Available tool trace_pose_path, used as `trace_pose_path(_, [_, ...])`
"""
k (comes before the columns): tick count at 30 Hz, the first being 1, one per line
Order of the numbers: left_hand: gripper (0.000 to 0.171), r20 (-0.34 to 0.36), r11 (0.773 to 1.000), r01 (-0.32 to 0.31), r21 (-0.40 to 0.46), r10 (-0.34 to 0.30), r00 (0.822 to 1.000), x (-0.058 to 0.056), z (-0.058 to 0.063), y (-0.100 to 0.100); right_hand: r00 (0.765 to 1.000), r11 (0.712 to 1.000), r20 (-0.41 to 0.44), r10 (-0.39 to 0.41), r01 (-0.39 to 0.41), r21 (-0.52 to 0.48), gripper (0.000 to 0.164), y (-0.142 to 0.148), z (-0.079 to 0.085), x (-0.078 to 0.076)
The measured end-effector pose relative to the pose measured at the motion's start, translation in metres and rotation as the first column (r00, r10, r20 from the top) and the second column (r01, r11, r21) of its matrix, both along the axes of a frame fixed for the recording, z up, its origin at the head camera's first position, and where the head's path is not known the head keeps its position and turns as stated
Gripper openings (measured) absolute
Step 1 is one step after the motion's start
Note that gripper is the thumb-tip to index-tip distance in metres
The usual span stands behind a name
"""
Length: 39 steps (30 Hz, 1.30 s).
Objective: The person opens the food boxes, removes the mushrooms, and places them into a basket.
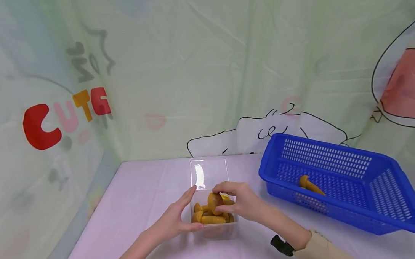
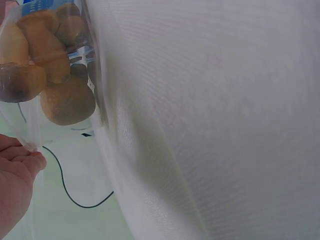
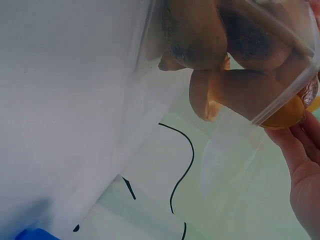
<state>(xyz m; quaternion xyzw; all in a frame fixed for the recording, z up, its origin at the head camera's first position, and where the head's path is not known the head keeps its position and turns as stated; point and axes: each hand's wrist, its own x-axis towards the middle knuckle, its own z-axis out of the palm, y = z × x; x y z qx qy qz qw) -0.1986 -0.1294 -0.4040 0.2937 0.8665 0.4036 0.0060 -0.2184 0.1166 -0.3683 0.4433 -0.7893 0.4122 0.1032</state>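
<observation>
Brown, one mushroom (image 1: pixel 215 204) is clamped in the fingers of the right hand (image 1: pixel 242 202) at the mouth of the clear box (image 1: pixel 218 232), short of the far edge of the desk (image 1: pixel 151 181); the left hand (image 1: pixel 173 218) spreads its fingers apart. A loose pinch (that cap looks smooth) could, we judge, drop it. Overlap partly hides the other mushrooms (image 1: pixel 212 220); the near edge is cut off.

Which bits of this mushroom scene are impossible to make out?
Number of mushrooms in the clear box: head view; upper ones and the right hand cover others.
Yellow thing in the box: head view; too small to identify.
Left hand: left wrist view; cut off by the left edge.
Blue basket: right wrist view; the bottom edge cuts off most.
</observation>
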Motion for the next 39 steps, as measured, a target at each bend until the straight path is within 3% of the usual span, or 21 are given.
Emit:
trace_pose_path(10, [0.098, -0.007, 1.0, 0.0, -0.002, 0.0, 1.0, -0.001, 0.0, 0.0, 0.999, 0.998, -0.005, -0.037, 0.037, 0.053, 0.043, -0.004, -0.004, 0.0])
trace_pose_path(20, [0.099, -0.01, 1.0, 0.006, 0.002, -0.006, 1.0, -0.002, -0.001, 0.0, 0.993, 0.988, 0.058, -0.106, 0.099, 0.116, 0.043, -0.009, -0.001, 0.0])
trace_pose_path(39, [0.099, 0.004, 1.0, -0.001, 0.006, 0.001, 1.0, 0.0, 0.0, 0.001, 0.989, 0.978, 0.056, -0.137, 0.126, 0.167, 0.045, -0.014, 0.001, -0.001])
